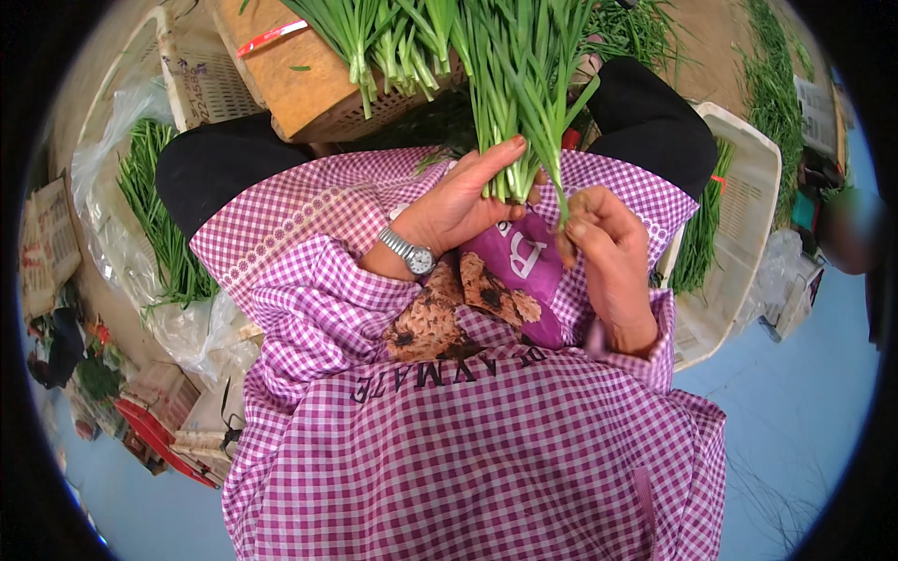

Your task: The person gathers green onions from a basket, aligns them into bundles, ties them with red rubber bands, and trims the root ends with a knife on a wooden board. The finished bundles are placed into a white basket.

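My left hand (pixel 459 193), with a metal-banded watch (pixel 419 260) on the wrist, is closed around a bunch of garlic chives (pixel 499 98). Their pale cut ends show at the palm, and the leaves run away from me past the top of the view. Just right of the bunch, my right hand (pixel 607 238) pinches the lower end of a chive stalk (pixel 561 184) between thumb and fingers. More bundled chives (pixel 400 42) lie on a wooden board (pixel 309 88) in front of me, their white ends towards me. A red and white strip (pixel 272 39) rests on that board.
At my left, a plastic-lined pale crate (pixel 105 133) holds chives (pixel 165 210). A white crate (pixel 761 165) at my right holds more chives (pixel 701 231). Loose greens (pixel 638 35) lie on the floor ahead. A red-rimmed container (pixel 151 428) stands behind left.
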`<state>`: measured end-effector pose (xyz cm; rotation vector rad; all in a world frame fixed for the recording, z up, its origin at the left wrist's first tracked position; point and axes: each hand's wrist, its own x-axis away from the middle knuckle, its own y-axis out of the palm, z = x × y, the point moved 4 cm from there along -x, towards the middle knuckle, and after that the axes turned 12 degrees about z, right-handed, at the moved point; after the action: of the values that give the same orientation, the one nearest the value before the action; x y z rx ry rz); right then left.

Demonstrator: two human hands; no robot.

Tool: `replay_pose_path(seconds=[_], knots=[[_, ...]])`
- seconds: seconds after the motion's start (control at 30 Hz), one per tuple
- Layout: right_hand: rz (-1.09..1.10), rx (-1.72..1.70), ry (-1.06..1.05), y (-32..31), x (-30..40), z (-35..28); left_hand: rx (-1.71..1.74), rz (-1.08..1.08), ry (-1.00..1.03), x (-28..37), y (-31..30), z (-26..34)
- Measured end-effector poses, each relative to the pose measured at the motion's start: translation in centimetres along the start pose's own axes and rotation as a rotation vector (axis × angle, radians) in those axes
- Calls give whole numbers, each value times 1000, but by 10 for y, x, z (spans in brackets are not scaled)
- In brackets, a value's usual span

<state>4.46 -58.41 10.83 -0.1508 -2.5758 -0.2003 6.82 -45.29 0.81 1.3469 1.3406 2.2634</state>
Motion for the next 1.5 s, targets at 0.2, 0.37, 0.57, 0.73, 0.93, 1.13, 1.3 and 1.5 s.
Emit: replay_pose_path(seconds=[0.2,0.37,0.57,0.73,0.93,1.13,1.3,1.5], knots=[[-35,-67,72,10,-28,28,-32,-37,64,2,3,1],[-213,-32,97,12,-18,23,-94,108,97,-1,-1,-2],[-154,-313,-330,-22,17,-71,-112,86,37,1,-1,0],[704,367,-611,-91,-14,-123,-114,93,58,1,2,-1],[288,744,-355,-32,-30,-14,-153,130,72,2,3,-2],[149,64,-27,22,-69,31,-574,223,137,4,11,-1],[215,139,-171,40,-83,36,-1227,402,1036,2,6,0],[260,-230,-4,37,-92,44,-1557,540,865,12,10,2]])
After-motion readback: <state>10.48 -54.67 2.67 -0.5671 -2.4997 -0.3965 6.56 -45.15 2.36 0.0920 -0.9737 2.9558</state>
